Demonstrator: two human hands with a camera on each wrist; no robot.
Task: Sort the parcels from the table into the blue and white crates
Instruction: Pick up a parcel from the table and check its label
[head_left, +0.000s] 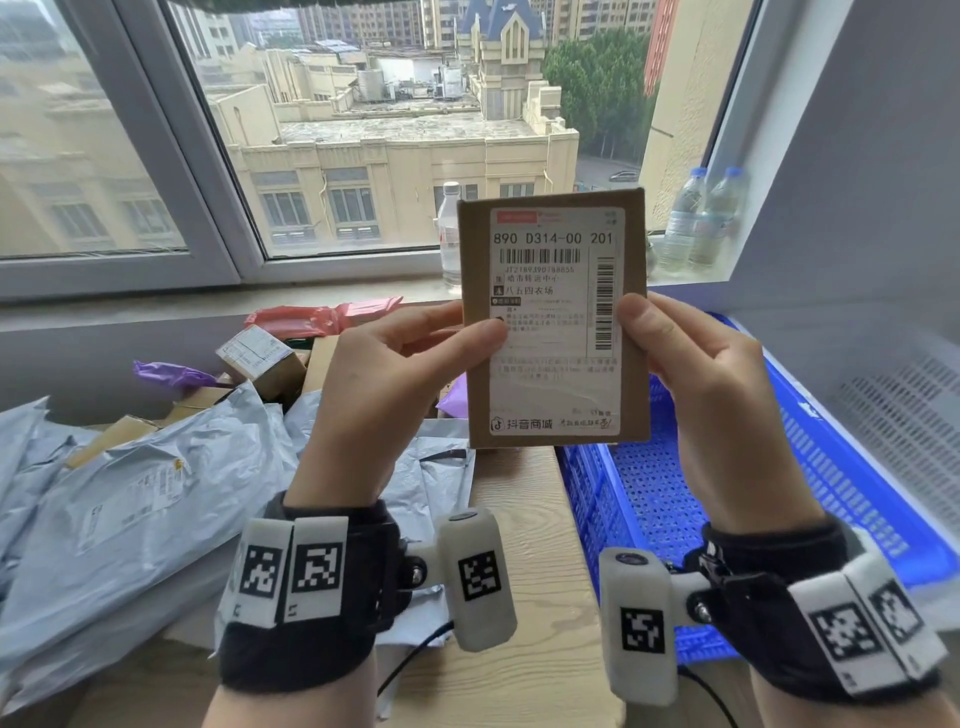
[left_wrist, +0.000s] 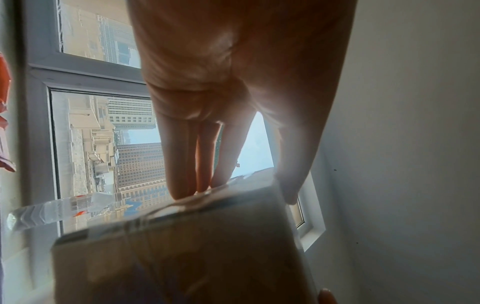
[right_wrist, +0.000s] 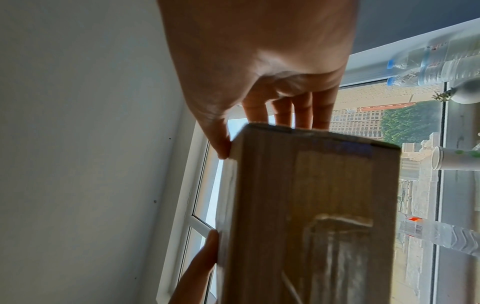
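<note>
A small brown cardboard parcel (head_left: 553, 317) with a white shipping label is held upright in front of me, label towards me. My left hand (head_left: 415, 353) pinches its left edge, thumb on the label and fingers behind. My right hand (head_left: 691, 364) pinches its right edge the same way. In the left wrist view the parcel (left_wrist: 182, 257) fills the lower frame under the left hand (left_wrist: 233, 185). In the right wrist view the parcel (right_wrist: 306, 205) stands below the right hand (right_wrist: 259, 133). The blue crate (head_left: 810, 467) lies under my right hand. No white crate is in view.
Several grey mailer bags (head_left: 130, 493) and small boxes (head_left: 260, 358) pile on the wooden table (head_left: 524, 519) to the left, with red (head_left: 322, 317) and purple bags (head_left: 166, 374) behind. Water bottles (head_left: 701, 218) stand on the windowsill. A white wall (head_left: 857, 208) closes the right side.
</note>
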